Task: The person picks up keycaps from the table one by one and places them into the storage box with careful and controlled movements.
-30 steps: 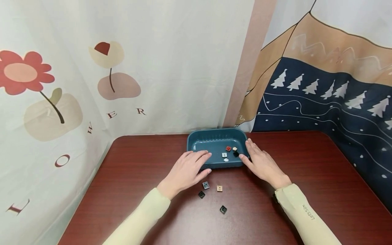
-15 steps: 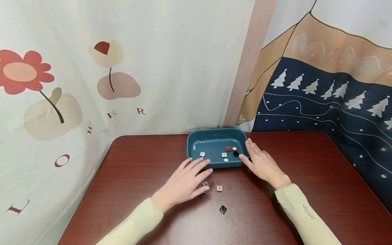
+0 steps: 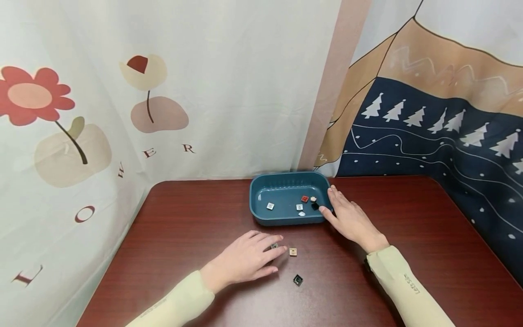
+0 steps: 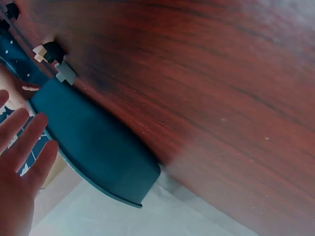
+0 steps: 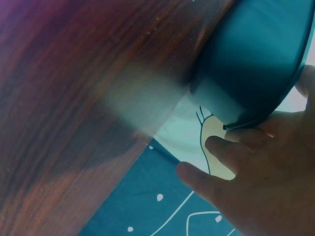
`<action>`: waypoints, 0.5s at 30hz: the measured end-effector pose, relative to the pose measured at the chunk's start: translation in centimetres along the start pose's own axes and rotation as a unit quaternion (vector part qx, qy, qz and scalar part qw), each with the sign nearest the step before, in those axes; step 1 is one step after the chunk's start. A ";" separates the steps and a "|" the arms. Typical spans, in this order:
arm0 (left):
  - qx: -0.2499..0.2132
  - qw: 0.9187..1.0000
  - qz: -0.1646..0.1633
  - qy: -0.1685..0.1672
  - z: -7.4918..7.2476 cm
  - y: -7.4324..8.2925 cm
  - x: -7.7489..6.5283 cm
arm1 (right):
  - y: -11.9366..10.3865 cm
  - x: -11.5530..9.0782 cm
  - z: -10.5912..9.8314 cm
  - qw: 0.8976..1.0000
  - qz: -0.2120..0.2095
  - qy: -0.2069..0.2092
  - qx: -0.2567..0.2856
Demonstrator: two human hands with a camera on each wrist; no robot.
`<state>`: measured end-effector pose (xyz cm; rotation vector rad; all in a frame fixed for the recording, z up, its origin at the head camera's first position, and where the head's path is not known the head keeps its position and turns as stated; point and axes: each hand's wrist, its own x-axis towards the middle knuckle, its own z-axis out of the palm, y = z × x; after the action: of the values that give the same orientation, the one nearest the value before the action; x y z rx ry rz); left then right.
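In the head view my left hand (image 3: 247,256) hovers over the table with its fingers spread and bent a little, holding nothing. Beneath its fingertips a blue-grey square keycap (image 3: 274,246) is partly covered. Just to the right lies a beige keycap (image 3: 293,251), and nearer the front a black keycap (image 3: 298,279). My right hand (image 3: 352,222) rests at the right end of a teal tray (image 3: 261,220), fingers straight along its outer side and thumb at the rim. Inside the tray are a red keycap (image 3: 304,199), a black one (image 3: 315,205) and several white ones.
The dark red wooden table (image 3: 184,218) ends at a printed curtain (image 3: 229,113) behind the tray. To the right hangs a navy cloth (image 3: 408,145) with white trees. In the left wrist view the tray's outer wall (image 4: 98,137) stands near the table's edge.
My left hand has drawn back from the tray toward the loose keycaps, uncovering a white keycap at the tray's left. The right hand has stayed at the tray's right end.
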<state>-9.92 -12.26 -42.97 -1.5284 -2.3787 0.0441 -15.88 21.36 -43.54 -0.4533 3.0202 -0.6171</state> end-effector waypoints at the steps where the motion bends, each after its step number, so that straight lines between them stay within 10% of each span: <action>1: 0.001 1.000 0.004 0.000 0.1 0.0 -0.1 | 0.0 0.0 0.0 1.000 -0.001 0.000 0.000; 15: 0.025 1.000 -0.006 -0.012 1.5 0.6 -0.4 | 0.1 0.0 0.0 1.000 -0.001 0.001 0.000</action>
<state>-9.68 -12.20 -44.58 -1.4991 -2.3868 0.1182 -15.92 21.39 -43.60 -0.4556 3.0219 -0.6184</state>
